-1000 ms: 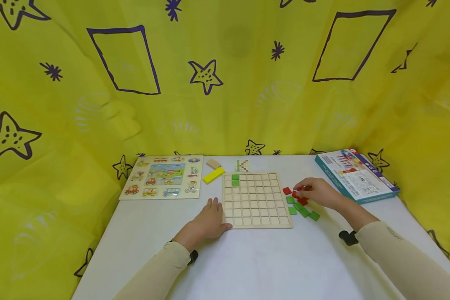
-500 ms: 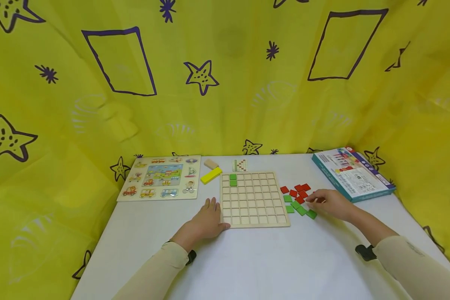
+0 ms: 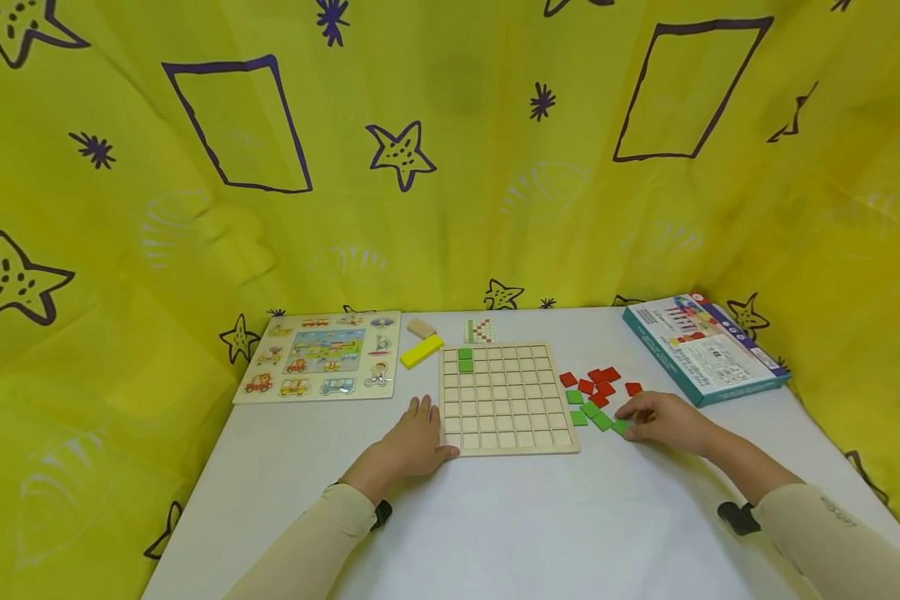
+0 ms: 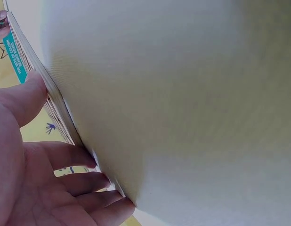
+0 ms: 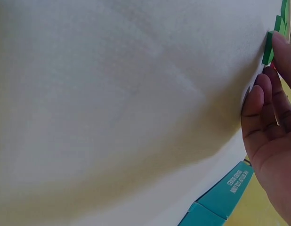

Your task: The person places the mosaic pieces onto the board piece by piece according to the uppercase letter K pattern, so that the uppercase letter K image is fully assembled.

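Note:
A square wooden grid board (image 3: 507, 398) lies mid-table, with two green tiles (image 3: 465, 360) in adjoining cells near its upper left. My left hand (image 3: 416, 442) rests at the board's lower left corner; its fingers lie along the left side and the thumb touches the edge. Right of the board my right hand (image 3: 666, 422) pinches a green tile (image 3: 621, 427) on the table between thumb and finger. In the right wrist view the thumb presses on that green tile (image 5: 268, 48). Other green tiles (image 3: 591, 409) and several red tiles (image 3: 604, 388) lie beside it.
A small pattern card (image 3: 480, 331) lies behind the board. Left of it are a yellow block (image 3: 422, 351) and a tan block (image 3: 422, 327). A picture puzzle board (image 3: 317, 357) lies far left, and a teal box (image 3: 707, 348) back right. A yellow curtain (image 3: 450, 225) hangs behind.
My right hand has left the red tiles, moving right and toward me to a green tile. One red tile now lies apart on the right. The left hand stays at the board.

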A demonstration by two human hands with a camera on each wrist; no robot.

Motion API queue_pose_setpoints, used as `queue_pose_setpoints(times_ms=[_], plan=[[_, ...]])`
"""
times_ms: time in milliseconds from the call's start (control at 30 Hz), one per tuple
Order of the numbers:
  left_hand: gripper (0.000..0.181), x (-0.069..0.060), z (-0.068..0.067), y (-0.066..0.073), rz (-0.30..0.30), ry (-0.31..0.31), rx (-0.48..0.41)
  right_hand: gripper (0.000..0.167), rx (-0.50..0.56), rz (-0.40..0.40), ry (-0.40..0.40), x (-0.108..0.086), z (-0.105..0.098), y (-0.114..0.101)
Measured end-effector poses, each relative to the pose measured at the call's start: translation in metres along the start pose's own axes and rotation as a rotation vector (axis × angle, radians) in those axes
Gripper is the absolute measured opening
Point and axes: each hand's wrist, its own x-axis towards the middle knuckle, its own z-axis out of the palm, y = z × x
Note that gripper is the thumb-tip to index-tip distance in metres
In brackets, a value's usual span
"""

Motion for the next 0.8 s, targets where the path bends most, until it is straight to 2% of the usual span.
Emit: queue_pose_setpoints(times_ms=[533,800], plan=[[0.085,-0.002,-0.001,-0.001,0.018,0.014,0.013,0.024,-0.016,0.017,-0.015,0.009,-0.001,0.006],[0.085,-0.003,-0.001,0.0,0.013,0.013,-0.009,0.017,-0.005,-0.027,-0.012,0.014,-0.016,0.004]])
